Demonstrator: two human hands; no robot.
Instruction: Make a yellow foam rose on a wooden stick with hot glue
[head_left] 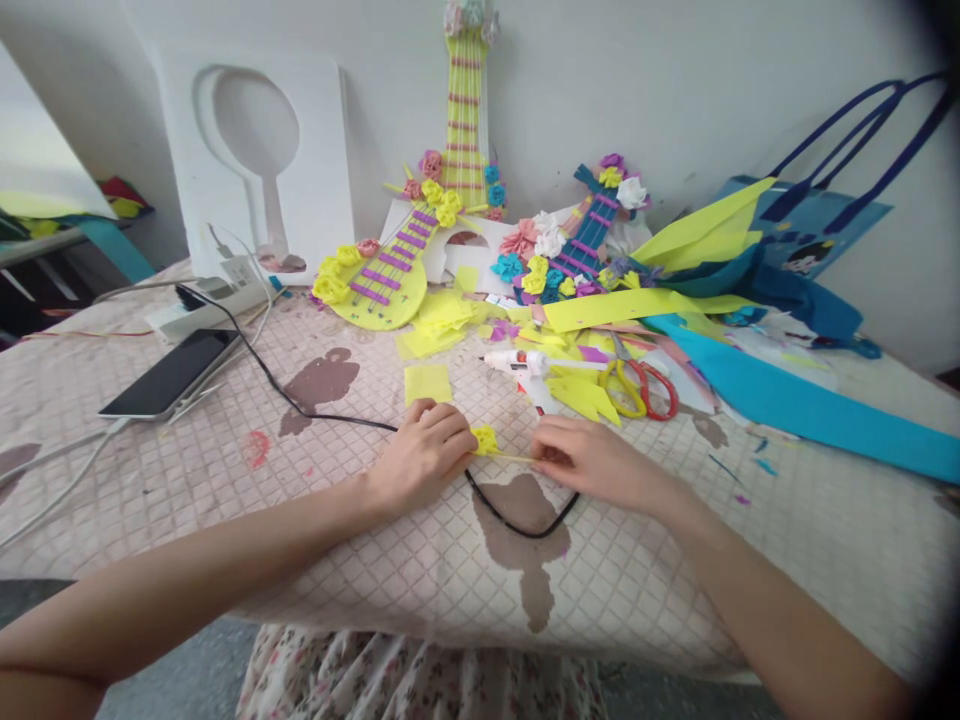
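Observation:
Just above the table, my left hand [424, 452] has its fingers closed at the edge of a small yellow paper flower [486, 439]. From the flower a thin yellow strip [515, 458] runs across to my right hand [589, 458], whose curled fingers pinch its far end. A black cord [525, 533] loops below both hands and passes behind them. Beyond my left hand lies a square of yellow paper [428, 383]. A white glue gun [517, 362] rests just past my right hand, near scissors [641, 388] with yellow and red handles.
Paper guitars with flowers [386, 265] stand at the back. A phone [172, 374], a power strip [214, 298] and cables lie left. Blue paper [810, 400] and yellow strips [645, 308] cover the right. A bag [840, 225] and a white board [322, 170] lean against the wall.

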